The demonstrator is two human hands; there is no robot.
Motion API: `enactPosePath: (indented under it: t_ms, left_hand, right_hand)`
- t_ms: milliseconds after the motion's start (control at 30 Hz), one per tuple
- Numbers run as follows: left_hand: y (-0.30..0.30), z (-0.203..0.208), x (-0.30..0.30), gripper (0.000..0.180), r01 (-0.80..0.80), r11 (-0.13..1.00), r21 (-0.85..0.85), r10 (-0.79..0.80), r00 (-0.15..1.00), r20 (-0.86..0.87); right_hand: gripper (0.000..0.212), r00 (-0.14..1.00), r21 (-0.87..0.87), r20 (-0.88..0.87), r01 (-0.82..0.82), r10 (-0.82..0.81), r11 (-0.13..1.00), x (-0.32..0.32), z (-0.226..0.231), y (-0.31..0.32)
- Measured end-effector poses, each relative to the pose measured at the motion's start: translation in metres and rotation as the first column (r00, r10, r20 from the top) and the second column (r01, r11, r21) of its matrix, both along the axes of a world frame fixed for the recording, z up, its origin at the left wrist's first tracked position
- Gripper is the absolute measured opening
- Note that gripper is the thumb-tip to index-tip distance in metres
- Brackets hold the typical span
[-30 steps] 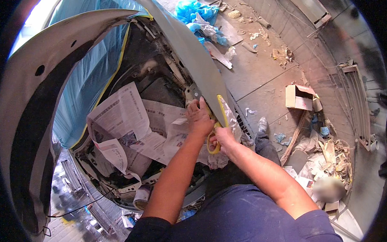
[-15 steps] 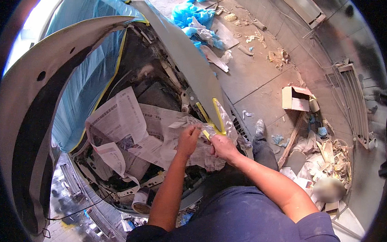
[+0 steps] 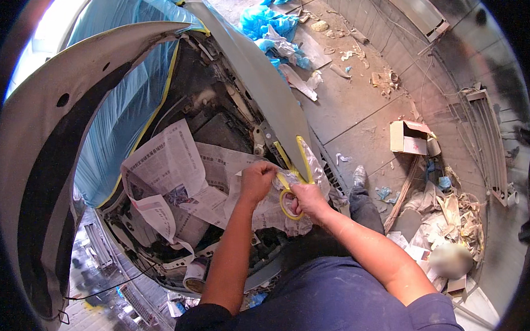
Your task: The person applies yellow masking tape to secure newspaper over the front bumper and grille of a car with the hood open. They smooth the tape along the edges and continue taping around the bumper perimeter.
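A roll of yellow masking tape (image 3: 286,205) hangs from my right hand (image 3: 309,200), which is closed on it at the front corner of the car. Just left of it, my left hand (image 3: 258,180) is pinched at the edge of the newspaper sheets (image 3: 160,156); what lies between its fingertips is too small to make out. A short run of yellow tape shows between the two hands. The sheets spread over the engine bay. Yellow tape strips (image 3: 302,158) edge the tip of the grey fender (image 3: 262,83) right beside my right hand.
The raised hood (image 3: 39,117) curves along the left. Blue plastic film (image 3: 127,108) covers the car behind it. On the floor to the right lie a cardboard box (image 3: 408,137), wooden sticks (image 3: 402,196) and a heap of crumpled paper (image 3: 450,221). Blue plastic scraps (image 3: 261,22) lie farther off.
The tape roll has turned so that its ring now shows below my right hand. My left hand has shifted slightly up and left. The whole view has moved a little.
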State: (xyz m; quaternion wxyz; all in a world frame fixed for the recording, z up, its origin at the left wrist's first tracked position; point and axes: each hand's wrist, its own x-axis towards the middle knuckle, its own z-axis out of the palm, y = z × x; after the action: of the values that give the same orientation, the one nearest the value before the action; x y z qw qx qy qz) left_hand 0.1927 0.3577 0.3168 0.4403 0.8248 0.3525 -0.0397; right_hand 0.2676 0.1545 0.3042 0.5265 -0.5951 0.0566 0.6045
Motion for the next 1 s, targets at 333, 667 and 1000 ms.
enactPosePath:
  t_ms: [333,667,1000]
  left_hand:
    - [0.025,-0.036,0.041,0.014,0.070,0.846,0.529,-0.210,0.955,0.210]
    - [0.021,-0.039,0.043,0.015,0.053,0.822,0.567,-0.201,0.959,0.201]
    - [0.022,-0.033,0.052,0.023,0.135,0.812,0.568,-0.173,0.985,0.012]
  right_hand:
    - [0.047,0.996,-0.178,-0.088,-0.013,-0.003,0.984,0.003,-0.012,0.022]
    - [0.047,0.992,-0.190,-0.123,-0.013,-0.011,0.982,0.003,-0.029,0.027]
    - [0.044,0.977,-0.236,-0.210,-0.017,-0.034,0.972,0.008,-0.035,0.031]
